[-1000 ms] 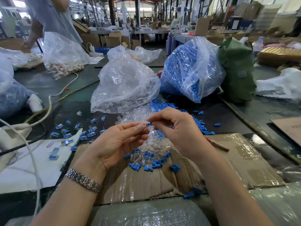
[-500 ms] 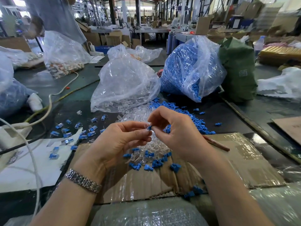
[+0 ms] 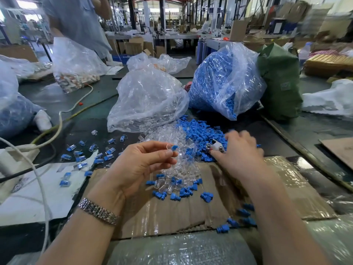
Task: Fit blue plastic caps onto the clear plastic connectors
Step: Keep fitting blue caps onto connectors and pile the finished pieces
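Note:
My left hand (image 3: 141,165) pinches a clear connector with a blue cap on it (image 3: 172,148) between thumb and fingertips, above the cardboard sheet. My right hand (image 3: 240,150) is blurred and reaches onto the loose pile of blue caps (image 3: 200,129); its fingertips are hidden by blur. A small shiny metal piece (image 3: 214,146) shows beside its thumb. A heap of clear connectors (image 3: 168,134) lies between the hands, spilling from a clear bag (image 3: 147,100). Several capped connectors (image 3: 80,158) lie scattered to the left.
A big bag of blue caps (image 3: 219,83) and a green sack (image 3: 280,81) stand behind the pile. Taped cardboard (image 3: 172,213) covers the near table. White cables (image 3: 57,127) run along the left. Another person (image 3: 76,20) stands at the back left by more bags.
My hands were together fitting a cap onto a connector. Now the right hand has moved away to the right onto the blue cap pile, while the left keeps the capped connector.

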Motion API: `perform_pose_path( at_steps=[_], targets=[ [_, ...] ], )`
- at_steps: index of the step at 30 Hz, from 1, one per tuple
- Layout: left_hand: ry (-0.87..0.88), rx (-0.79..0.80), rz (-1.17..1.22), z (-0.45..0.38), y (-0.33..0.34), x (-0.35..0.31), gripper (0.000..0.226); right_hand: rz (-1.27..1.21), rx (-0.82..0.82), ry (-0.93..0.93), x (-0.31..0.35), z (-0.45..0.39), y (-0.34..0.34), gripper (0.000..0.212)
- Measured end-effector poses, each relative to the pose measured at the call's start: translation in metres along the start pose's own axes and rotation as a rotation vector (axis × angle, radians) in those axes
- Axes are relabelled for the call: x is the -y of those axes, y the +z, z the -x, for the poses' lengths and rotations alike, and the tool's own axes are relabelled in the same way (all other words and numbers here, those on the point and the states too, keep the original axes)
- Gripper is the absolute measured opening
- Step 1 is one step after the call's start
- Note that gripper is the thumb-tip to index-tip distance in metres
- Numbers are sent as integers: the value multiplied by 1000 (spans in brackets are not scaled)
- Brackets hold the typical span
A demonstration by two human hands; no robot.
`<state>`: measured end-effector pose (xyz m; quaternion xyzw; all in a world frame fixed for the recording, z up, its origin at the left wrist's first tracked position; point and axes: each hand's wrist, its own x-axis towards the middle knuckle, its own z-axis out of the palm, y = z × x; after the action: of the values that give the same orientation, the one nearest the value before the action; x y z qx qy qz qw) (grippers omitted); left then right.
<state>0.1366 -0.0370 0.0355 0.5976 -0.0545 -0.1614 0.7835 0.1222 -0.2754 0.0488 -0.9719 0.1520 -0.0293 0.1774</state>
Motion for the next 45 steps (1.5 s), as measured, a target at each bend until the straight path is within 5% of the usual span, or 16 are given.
perform_pose_path(
  at_steps=[2,9,15,19,22,45],
  targets=[
    [3,-13,39,-1,-2,0,21,139,116,144,-5,-3,2,57],
    [40,-72,118,-4,-7,0,34,97,137,24,0,-2,3,36],
    [45,-107,229,-6,-8,-1,20,-311,30,-123,2,6,-11,37],
    [60,-90,235,-5,-6,-1,26,-729,476,-207,9,21,-18,32],
    [80,-59,200,-5,-3,-2,26,-755,678,-269,20,29,-10,36],
    [285,-114,-212,-2,-3,0,33,-690,599,-291,38,37,-4,57]
  ],
)
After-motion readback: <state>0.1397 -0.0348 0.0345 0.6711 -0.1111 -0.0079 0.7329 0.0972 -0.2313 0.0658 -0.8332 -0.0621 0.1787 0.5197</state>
